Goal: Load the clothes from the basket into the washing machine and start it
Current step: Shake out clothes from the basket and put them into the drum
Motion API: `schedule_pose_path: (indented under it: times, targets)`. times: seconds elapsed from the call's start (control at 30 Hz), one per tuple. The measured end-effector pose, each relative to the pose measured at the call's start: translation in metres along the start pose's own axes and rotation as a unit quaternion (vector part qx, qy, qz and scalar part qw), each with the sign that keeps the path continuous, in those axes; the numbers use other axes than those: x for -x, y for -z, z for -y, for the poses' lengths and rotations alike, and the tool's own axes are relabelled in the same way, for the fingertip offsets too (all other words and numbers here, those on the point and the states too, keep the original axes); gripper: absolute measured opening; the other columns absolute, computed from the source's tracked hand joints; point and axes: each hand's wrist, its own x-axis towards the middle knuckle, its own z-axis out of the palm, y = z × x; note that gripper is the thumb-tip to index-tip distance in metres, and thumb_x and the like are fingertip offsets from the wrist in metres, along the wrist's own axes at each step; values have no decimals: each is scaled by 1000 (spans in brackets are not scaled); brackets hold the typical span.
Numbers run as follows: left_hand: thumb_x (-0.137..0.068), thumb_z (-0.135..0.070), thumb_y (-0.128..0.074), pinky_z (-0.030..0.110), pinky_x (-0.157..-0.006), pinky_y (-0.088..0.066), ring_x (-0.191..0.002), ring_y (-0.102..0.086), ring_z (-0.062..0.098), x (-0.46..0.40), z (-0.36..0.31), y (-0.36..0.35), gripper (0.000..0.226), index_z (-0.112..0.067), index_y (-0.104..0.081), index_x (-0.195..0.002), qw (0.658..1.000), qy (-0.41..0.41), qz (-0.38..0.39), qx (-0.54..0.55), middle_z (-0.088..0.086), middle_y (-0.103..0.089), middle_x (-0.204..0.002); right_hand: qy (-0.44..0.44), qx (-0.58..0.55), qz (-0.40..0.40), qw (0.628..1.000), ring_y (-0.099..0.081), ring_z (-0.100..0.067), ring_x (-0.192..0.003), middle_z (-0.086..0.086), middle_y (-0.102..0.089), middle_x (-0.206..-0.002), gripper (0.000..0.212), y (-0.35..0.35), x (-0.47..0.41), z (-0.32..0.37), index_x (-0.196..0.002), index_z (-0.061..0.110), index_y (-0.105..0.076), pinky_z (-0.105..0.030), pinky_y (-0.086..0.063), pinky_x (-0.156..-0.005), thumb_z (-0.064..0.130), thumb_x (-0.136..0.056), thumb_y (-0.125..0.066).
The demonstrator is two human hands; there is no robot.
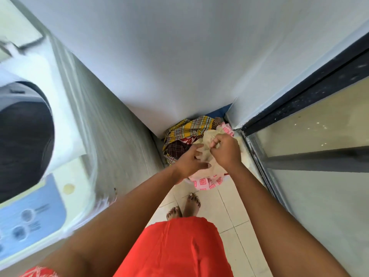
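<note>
Step in hand, as judged: clothes being lifted from the basket, set on the floor in the corner; cream cloth pinched by the curled fingers of the right hand; left hand laid on it, fingers spread; washing machine at left, drum open; next called for: cloth gathered and carried across.

At frame centre, the right hand pinches a cream cloth atop the heaped clothes; the left hand touches it with spread fingers; the washing machine fills the left edge, tub open; bare feet stand on pale tiles below.
</note>
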Motion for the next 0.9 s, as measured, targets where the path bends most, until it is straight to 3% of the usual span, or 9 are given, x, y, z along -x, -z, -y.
schedule_pose_path:
  times: [0.1, 0.2, 0.37, 0.43, 0.53, 0.6, 0.67, 0.77, 0.9]
  targets:
    - [-78, -5, -82, 31, -99, -46, -131, -46, 26, 31, -27, 2, 101, -26, -20, -154, 998, -55, -36, 24, 9, -41, -147, 39, -84, -30, 995, -60, -17, -76, -1, -67, -84, 20, 32, 17, 50, -73, 16, -61, -23, -39, -64, -3, -77, -68]
    - [-73, -10, -86, 36, -110, -42, -135, -44, 20, 65, -49, 8, 108, -27, -18, -155, 989, -126, -67, 32, 4, -43, -149, 53, -134, -35, 989, -58, -13, -74, 4, -65, -84, 28, 62, 42, 97, -71, 22, -54, -21, -42, -63, 0, -81, -69]
    - [-60, -47, -91, 47, -106, -48, -127, -55, 18, 109, -77, 26, 106, -44, -29, -146, 970, -202, -137, 10, 3, -51, -139, 38, -261, -24, 964, -58, -16, -74, 3, -60, -77, 27, 97, 86, 159, -73, 21, -51, -30, -48, -69, 4, -81, -70]
    - [-58, -51, -90, 45, -100, -52, -116, -61, 18, 126, -88, 32, 98, -38, -40, -142, 957, -228, -179, 2, 5, -56, -130, 45, -317, -16, 947, -57, -18, -73, 2, -57, -75, 27, 107, 101, 175, -75, 21, -49, -34, -48, -70, 3, -80, -69]
    - [-73, -32, -84, 30, -88, -50, -106, -60, 20, 156, -100, 42, 63, -22, -59, -130, 938, -251, -234, -37, 6, -56, -118, 43, -406, -7, 913, -62, -20, -78, -5, -62, -90, 29, 118, 122, 193, -87, 22, -48, -33, -50, -62, 0, -82, -66]
    - [-75, -30, -79, 34, -86, -53, -102, -64, 23, 171, -104, 50, 46, -20, -68, -118, 927, -279, -248, -35, 7, -61, -114, 39, -443, -23, 895, -65, -22, -84, -6, -63, -103, 35, 120, 133, 199, -97, 26, -45, -35, -55, -61, -1, -84, -62]
    - [-79, -22, -76, 35, -84, -53, -98, -65, 22, 187, -106, 56, 33, -21, -68, -111, 920, -287, -265, -38, 7, -66, -108, 59, -389, -89, 915, -64, -23, -91, -4, -58, -111, 41, 117, 143, 199, -105, 29, -43, -45, -59, -72, 0, -82, -60]
    - [-85, 1, -59, 26, -67, -45, -84, -64, 21, 208, -108, 63, 29, -18, -65, -106, 907, -296, -296, -39, 5, -70, -97, 134, -154, -161, 966, -54, -23, -107, -4, -39, -133, 52, 115, 153, 194, -123, 29, -47, -43, -54, -86, 0, -82, -60]
    - [-85, 9, -47, 16, -56, -39, -72, -56, 11, 231, -114, 65, 36, -14, -60, -109, 896, -310, -318, 13, 3, -67, -91, 234, 126, -4, 964, -33, -31, -135, -4, -21, -154, 78, 112, 163, 194, -147, 28, -35, -45, -36, -107, 12, -78, -67]
